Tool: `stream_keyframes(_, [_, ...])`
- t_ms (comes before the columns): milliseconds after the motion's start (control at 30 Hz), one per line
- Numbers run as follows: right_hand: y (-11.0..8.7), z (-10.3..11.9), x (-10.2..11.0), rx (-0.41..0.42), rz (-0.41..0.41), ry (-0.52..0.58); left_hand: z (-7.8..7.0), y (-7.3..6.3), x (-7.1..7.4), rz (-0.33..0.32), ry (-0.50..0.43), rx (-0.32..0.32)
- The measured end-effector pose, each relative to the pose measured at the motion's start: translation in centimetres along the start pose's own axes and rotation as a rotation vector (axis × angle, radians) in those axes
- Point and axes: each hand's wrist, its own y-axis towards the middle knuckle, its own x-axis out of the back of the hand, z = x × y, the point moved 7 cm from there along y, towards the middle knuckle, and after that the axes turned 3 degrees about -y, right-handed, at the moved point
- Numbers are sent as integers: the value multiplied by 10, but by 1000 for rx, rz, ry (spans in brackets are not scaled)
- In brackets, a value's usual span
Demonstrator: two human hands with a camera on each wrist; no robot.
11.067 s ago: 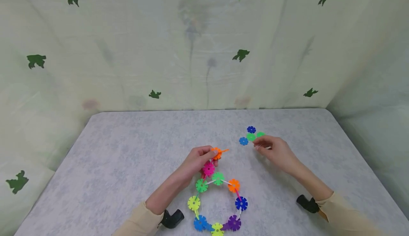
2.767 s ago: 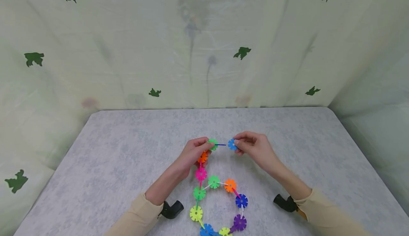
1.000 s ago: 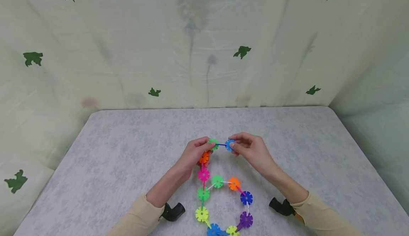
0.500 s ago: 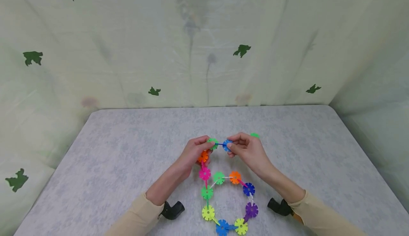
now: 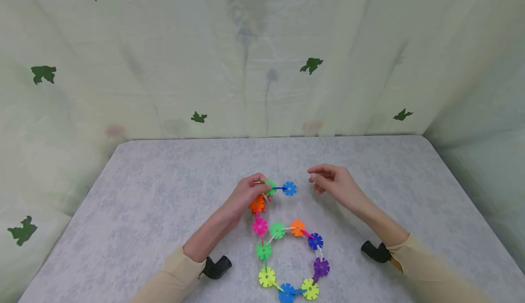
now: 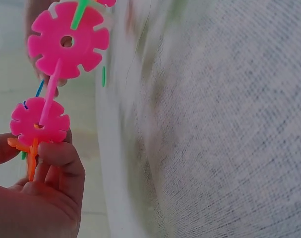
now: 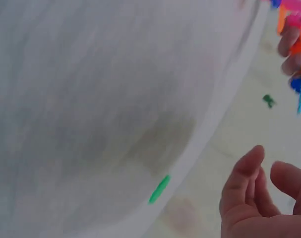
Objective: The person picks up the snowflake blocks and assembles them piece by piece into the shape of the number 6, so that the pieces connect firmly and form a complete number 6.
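My left hand [image 5: 248, 196] pinches the green interlocking disc [image 5: 270, 188] near the top of a chain of slotted plastic flower discs. From it a dark blue disc [image 5: 279, 188], seen edge-on, links to a light blue disc [image 5: 289, 188] standing free on the right. Below the fingers hang an orange disc [image 5: 257, 204] and a pink disc [image 5: 260, 226]. In the left wrist view, my fingers sit around an orange disc [image 6: 33, 156] under a pink one [image 6: 40, 120]. My right hand [image 5: 334, 182] hovers right of the light blue disc, fingers loosely bent, holding nothing.
The chain's lower part forms a ring of coloured discs, with a yellow disc [image 5: 267, 277] and a purple disc [image 5: 321, 267]. A loose green disc [image 7: 159, 189] lies on the grey tabletop [image 5: 172, 180]. A pale curtain [image 5: 164, 66] hangs behind the table.
Loose discs were picked off the table and joined onto the chain's top. The light blue disc came left onto the dark blue one; my right hand has let go and drawn back right.
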Motion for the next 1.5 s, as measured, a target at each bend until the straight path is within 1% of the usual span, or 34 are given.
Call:
stream_keyframes(67, [4,-3,11,19,-13,-106,-1,1,3,-14,13,-1])
stream_keyframes(133, [9,-7,19,33,-10,-205,-1,2,4,-20,21,-1])
stream_keyframes(233, [17,-14,28,30,-3,-336,0,4,3,2,33,3])
stream_keyframes(333, [22,-22,36,5,26,-415,1,5,-1,44,42,10])
stream_keyframes(400, [24,-28,39,-4,62,-455,1,6,-2,65,49,7])
stream_keyframes(500, [24,-35,40,9,111,-489,0,5,-2,84,40,-1])
stream_keyframes(567, [24,-38,40,16,119,-499,0,5,-2,92,30,-4])
stream_keyframes(800, [23,-37,38,-2,66,-476,1,6,-1,99,-9,-8])
stream_keyframes(867, [20,-35,36,3,44,-468,2,7,-2,99,-6,-15])
stream_keyframes(967, [14,-27,30,35,6,-432,2,8,-2,98,2,-24])
stream_keyframes(1067, [7,-16,23,74,-28,-370,1,9,-3,96,13,-25])
stream_keyframes(1167, [0,-6,15,89,-45,-290,0,9,-3,96,32,-31])
stream_keyframes(1367, [-14,8,-6,93,-41,-96,-3,8,-9,162,26,-30])
stream_keyframes(1500, [-20,14,-15,104,-58,-14,-6,8,-12,182,13,-51])
